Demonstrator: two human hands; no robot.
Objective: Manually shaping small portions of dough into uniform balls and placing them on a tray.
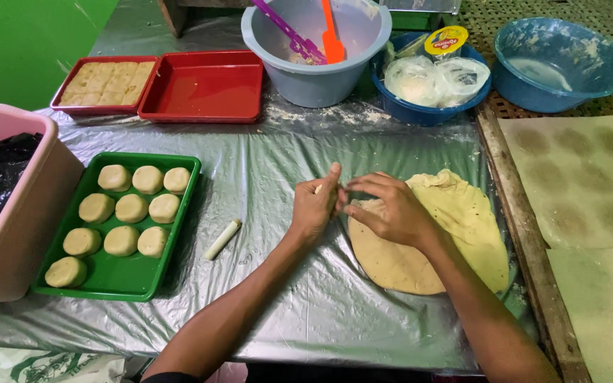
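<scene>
At centre frame, left hand [315, 206] and right hand [390, 210] meeting, fingertips pinched together on a dough piece [318, 189], just above flattened dough sheet [455, 234].

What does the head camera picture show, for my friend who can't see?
The left hand and right hand pinch a small piece off a flat sheet of dough. A green tray of dough balls sits left.

Glossy plastic sheet [264, 177], matt dough [455, 234]
</scene>
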